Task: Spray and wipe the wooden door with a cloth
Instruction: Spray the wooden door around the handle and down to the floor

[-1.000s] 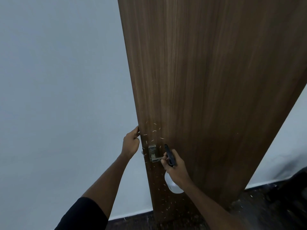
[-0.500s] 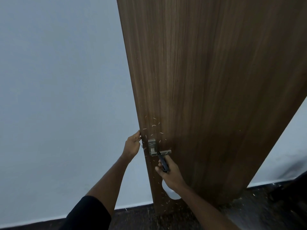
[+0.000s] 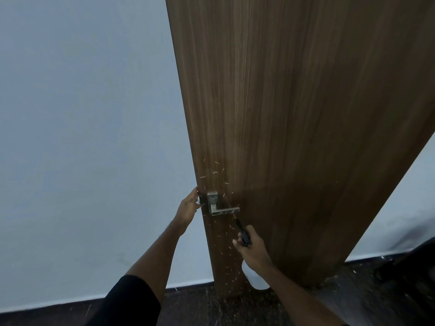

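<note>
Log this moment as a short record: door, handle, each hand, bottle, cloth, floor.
door: wooden door, upright, pale flecks around the handle
handle: metal lever handle, level, untouched
left hand: left hand grips the door's free edge beside the handle
right hand: right hand holds the spray bottle, black nozzle aimed at the door below the handle
cloth: not in view
floor: dark floor, scattered flecks

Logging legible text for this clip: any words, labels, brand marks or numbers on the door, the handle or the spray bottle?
None can be read.
Wooden door: bare grain and pale flecks, no lettering.
Handle: no mark visible.
Spray bottle: held in the right hand; its visible white body shows no label.
</note>
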